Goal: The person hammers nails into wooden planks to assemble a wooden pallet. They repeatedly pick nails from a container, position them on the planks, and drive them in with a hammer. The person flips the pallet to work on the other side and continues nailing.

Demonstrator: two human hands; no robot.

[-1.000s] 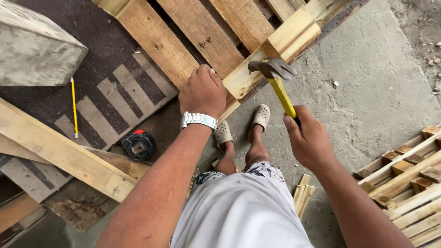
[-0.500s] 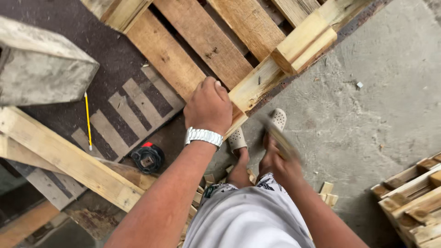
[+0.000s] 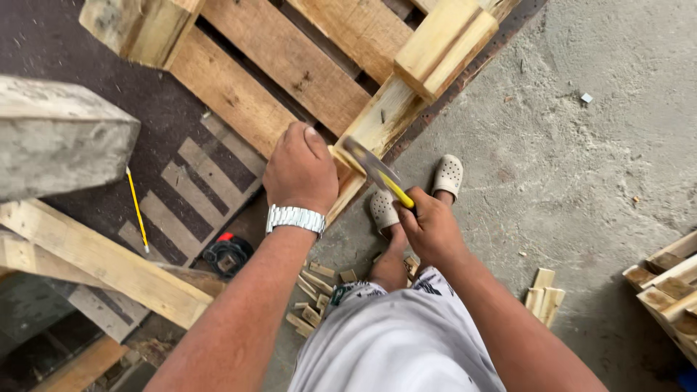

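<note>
Hammer [image 3: 374, 173] with a yellow handle sat clamped in the right hand [image 3: 432, 229], its head touching the pallet [image 3: 290, 62] edge at twelve o'clock. Left hand [image 3: 301, 170] gripped that pallet board at ten o'clock. Wood scraps [image 3: 312, 290] littered the floor [image 3: 581, 167] at six o'clock.

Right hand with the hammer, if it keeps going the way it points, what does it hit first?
Probably the end of the pallet board. The right hand aims the hammer up-left at it, beside the left hand gripping that board. Depth is unclear from above.
</note>
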